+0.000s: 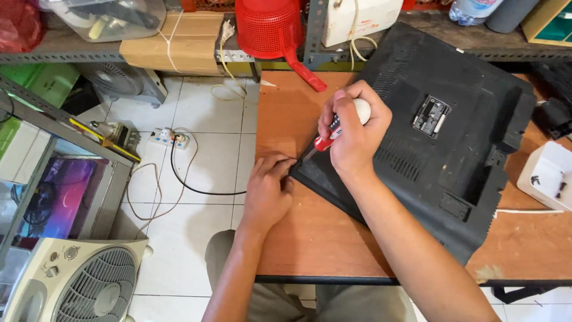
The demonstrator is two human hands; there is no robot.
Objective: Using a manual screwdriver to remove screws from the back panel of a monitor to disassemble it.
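The right hand is gripping a red-and-white screwdriver, fingers wrapped tight, its tip meeting the near-left corner of a black monitor back cover lying on an orange-brown table. The left hand is resting beside that corner, fingers curled, holding nothing. White floor tiles are showing left, with a fan standing near.

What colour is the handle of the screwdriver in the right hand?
The screwdriver handle is red near the shaft with a white rounded end, seen in the head view.
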